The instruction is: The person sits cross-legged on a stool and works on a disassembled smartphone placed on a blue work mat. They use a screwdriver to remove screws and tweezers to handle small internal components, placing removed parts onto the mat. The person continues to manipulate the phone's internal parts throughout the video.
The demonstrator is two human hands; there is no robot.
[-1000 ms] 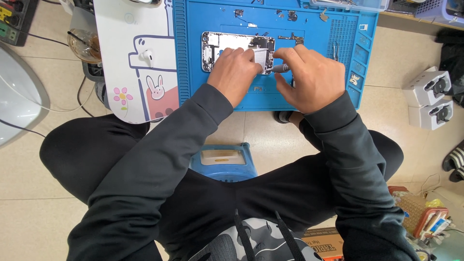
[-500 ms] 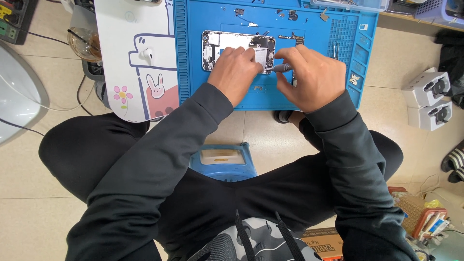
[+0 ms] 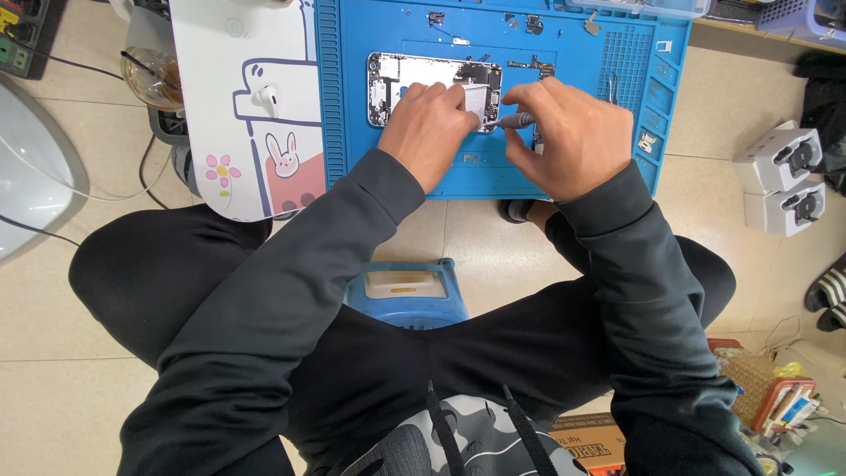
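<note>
1. A blue mat (image 3: 388, 167) is laid on a tiled floor.
2. The left hand (image 3: 429, 130) is pressed, fingers curled, on the opened phone (image 3: 397, 84).
3. A screwdriver (image 3: 518, 119) is pinched by the right hand (image 3: 564, 137), tip at the phone's edge.
4. A white pad (image 3: 238, 53) is seen left of the mat.

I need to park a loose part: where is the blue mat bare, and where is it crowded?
Bare: the blue mat strip between its ridged left edge and the opened phone, and its near edge below the left hand. Crowded: the top edge with small parts and around the right hand, which holds a screwdriver.
</note>
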